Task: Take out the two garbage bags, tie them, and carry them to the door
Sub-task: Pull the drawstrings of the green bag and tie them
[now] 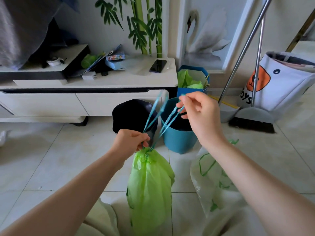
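A green garbage bag (150, 188) hangs in front of me, its neck gathered tight. My left hand (131, 140) pinches the neck and one loop of the teal drawstring (166, 120). Up and to the right, my right hand (199, 113) holds the other drawstring loop, pulled taut. A second, translucent white bag with a green drawstring (211, 178) lies on the floor under my right forearm, its mouth loose. Behind the strings stand a black bin (131, 114) and a teal bin (177, 140), both without bags.
A white TV cabinet (85, 99) runs along the left with a phone (157, 65) and clutter on top. A blue box with green tissue (192, 80) stands behind the bins. A broom and dustpan (252, 118) and a white toy bag (279, 82) are at the right.
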A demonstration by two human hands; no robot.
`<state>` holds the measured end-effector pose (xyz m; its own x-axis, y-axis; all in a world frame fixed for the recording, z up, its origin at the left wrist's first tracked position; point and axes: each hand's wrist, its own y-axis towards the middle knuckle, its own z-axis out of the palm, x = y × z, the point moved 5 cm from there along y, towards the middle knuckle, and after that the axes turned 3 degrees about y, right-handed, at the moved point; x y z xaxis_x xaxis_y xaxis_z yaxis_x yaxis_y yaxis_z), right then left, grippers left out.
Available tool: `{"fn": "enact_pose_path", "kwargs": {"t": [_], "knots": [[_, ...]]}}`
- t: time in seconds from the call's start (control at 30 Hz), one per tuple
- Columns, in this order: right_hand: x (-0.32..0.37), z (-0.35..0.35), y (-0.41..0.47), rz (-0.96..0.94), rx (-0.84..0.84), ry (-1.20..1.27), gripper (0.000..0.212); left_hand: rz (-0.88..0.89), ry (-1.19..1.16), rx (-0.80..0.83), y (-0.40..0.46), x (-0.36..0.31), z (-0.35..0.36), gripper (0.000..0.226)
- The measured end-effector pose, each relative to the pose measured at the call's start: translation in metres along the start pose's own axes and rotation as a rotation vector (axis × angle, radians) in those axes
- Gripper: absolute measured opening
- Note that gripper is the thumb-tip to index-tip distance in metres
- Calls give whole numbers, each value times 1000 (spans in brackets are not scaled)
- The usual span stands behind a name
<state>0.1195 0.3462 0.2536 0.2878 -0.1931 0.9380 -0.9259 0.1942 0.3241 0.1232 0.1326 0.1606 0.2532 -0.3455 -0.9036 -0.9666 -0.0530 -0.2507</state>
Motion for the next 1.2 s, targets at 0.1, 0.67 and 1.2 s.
{"fn": "enact_pose_path", "kwargs": {"t": [0.1,0.67,1.2], "knots": [[6,1,-3,-134,2,-150,16,-12,66,2,-1,-1,3,23],[-15,37,-8,46,186,67,14,182,687,480,-25,-6,40,23],[-53,50,-13,53,626,-475,42,-35,12,318,-15,-26,13,33]]}}
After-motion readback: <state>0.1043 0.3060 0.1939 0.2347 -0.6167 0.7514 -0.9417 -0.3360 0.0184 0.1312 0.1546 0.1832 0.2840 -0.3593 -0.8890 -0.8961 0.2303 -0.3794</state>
